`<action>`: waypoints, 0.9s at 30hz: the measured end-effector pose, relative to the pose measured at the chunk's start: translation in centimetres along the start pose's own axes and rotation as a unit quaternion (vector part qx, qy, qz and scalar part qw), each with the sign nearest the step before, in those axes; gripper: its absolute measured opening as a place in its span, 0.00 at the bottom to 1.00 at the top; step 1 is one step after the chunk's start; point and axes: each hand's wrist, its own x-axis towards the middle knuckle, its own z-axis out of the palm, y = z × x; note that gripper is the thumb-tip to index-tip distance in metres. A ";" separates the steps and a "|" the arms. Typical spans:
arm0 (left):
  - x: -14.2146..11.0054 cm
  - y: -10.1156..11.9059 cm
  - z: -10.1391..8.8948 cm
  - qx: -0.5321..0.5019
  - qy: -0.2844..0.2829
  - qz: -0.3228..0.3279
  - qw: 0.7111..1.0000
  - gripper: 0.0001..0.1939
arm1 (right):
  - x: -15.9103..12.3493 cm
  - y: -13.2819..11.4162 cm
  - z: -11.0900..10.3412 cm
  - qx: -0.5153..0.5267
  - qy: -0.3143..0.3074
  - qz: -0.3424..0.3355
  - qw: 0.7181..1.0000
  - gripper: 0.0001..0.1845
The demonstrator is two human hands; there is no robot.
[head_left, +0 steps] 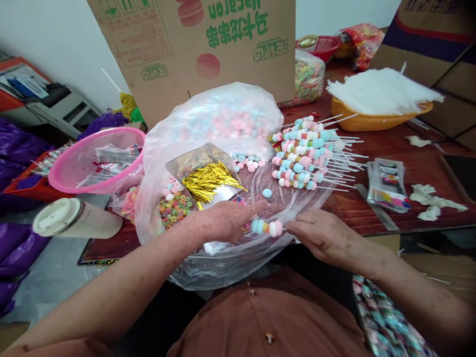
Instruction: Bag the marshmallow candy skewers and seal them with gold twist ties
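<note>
My right hand [322,235] is closed on the stick end of a marshmallow skewer [266,227], which points left with blue, white, yellow and pink pieces threaded on it. Beside the skewer's left end is my left hand [232,218], its index finger stretched out and its other fingers partly hidden. Just past that fingertip, a single blue candy [267,193] lies on the clear plastic bag [223,270]. Gold twist ties [210,179] fill an opened pouch behind my left hand. Finished-looking skewers [303,153] are piled at the right of the bag, white sticks facing right.
Colourful ring candies [176,208] and loose pink and blue candies [247,161] lie in the bag. A pink basket [59,171] and a lidded cup [78,218] stand left. Right are a yellow basket [357,116] of white sticks and flat packets [388,183]. A cardboard box [167,94] rises behind.
</note>
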 end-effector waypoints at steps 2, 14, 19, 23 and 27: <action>0.1 0.2 0.0 0.041 0.006 -0.001 0.999 0.45 | -0.2 -0.2 0.0 0.083 -0.010 0.008 0.996 0.13; 2.1 1.1 1.8 0.029 0.061 0.032 0.997 0.52 | -0.4 -0.4 3.5 0.216 0.033 0.150 0.964 0.14; 0.2 -1.4 1.7 0.080 0.016 -0.080 0.993 0.30 | -0.5 -0.4 2.5 0.217 0.032 0.122 0.968 0.13; 1.2 -0.6 3.1 0.051 0.037 -0.062 0.996 0.22 | 1.6 -1.1 2.9 0.119 -0.012 0.087 0.989 0.14; 1.6 -0.4 4.2 -0.059 0.089 -0.079 0.991 0.22 | 2.4 -0.3 2.6 0.051 0.018 0.087 0.995 0.12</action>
